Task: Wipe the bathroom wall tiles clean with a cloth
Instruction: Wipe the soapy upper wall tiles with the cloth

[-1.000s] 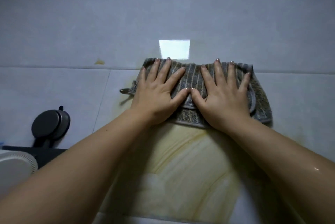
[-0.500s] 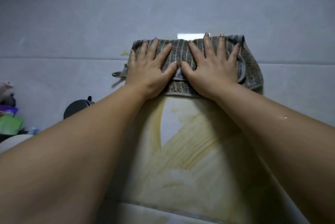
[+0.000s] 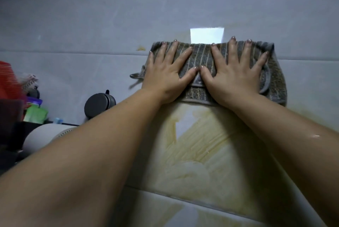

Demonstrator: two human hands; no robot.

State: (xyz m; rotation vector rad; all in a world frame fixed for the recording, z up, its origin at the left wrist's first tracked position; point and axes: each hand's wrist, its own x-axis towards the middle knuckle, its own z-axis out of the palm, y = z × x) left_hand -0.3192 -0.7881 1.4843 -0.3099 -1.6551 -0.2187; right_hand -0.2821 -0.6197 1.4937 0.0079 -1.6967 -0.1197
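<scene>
grey striped cloth (image 3: 201, 57), pale grey tiles (image 3: 91, 15) with yellow smears (image 3: 198, 146)

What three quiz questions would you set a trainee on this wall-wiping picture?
1. True or false: the left hand and right hand both lie flat, fingers spread, on the cloth.
2. Most of the yellow smear lies: A) above the cloth, B) below the cloth, C) on the hands.
3. Fill in: the cloth's pattern is ____.

Key: 1 true; 2 B; 3 stripes.
</scene>
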